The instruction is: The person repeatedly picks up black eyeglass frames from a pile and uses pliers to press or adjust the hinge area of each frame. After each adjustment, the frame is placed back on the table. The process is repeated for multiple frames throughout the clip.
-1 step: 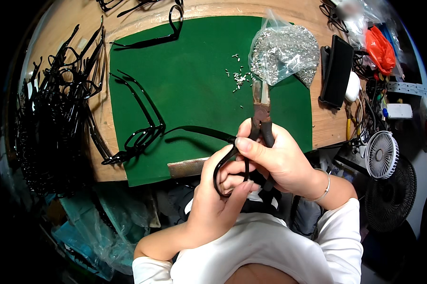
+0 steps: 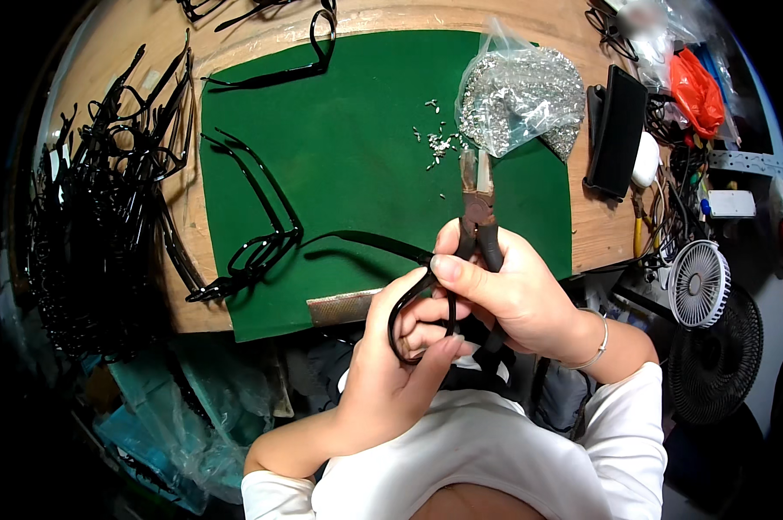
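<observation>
My left hand (image 2: 376, 368) is closed around the rim of a black eyeglass frame (image 2: 365, 239), whose one visible temple reaches out leftward over the green mat (image 2: 357, 147). The thumb of my right hand (image 2: 530, 299) presses on the frame's corner, where the temple meets the rim. That same hand has a pair of pliers (image 2: 478, 210) with dark handles in its grip, the jaws pointing away from me. Just beyond the jaws lie small silver pieces (image 2: 438, 149), beside a clear plastic bag (image 2: 522, 100) filled with more of them.
A large heap of black eyeglass frames (image 2: 97, 243) covers the left side of the table (image 2: 595, 230). Another frame (image 2: 266, 247) rests on the mat's left part. At the right are a black phone-like slab (image 2: 617, 130), an orange-red bag (image 2: 698, 91), cables and a small fan (image 2: 699, 283).
The pliers have shifted very slightly in my right hand. Otherwise both hands and the eyeglass frame look the same.
</observation>
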{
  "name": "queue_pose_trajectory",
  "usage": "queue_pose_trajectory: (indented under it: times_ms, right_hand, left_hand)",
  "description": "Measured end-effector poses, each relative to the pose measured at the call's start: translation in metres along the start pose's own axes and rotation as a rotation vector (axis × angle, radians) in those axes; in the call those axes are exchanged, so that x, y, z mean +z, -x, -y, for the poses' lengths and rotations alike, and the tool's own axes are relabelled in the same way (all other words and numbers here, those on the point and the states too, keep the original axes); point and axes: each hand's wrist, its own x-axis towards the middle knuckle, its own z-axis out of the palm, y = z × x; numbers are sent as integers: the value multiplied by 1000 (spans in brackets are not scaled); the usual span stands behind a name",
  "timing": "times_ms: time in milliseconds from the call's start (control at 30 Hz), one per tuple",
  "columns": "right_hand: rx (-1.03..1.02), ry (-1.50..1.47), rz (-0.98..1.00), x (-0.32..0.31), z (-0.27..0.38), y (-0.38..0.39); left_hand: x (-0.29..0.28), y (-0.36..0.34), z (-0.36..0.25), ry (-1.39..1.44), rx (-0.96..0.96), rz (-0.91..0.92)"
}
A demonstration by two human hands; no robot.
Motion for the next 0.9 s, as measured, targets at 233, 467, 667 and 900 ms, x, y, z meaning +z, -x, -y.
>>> queue_pose_trajectory:
  times_ms: [233,467,667,900]
  right_hand:
    - [128,-93,159,-1,4,1]
    - [149,-28,186,-1,9,1]
    - [39,124,105,6,14,5]
    - [-20,280,70,1,7,3]
  left_hand:
    - [-16,7,-21,283,-168,168]
    - [-20,10,-20,291,-150,191]
    - [-17,11,-16,189,-152,138]
    - [-18,12,-16,186,-193,118]
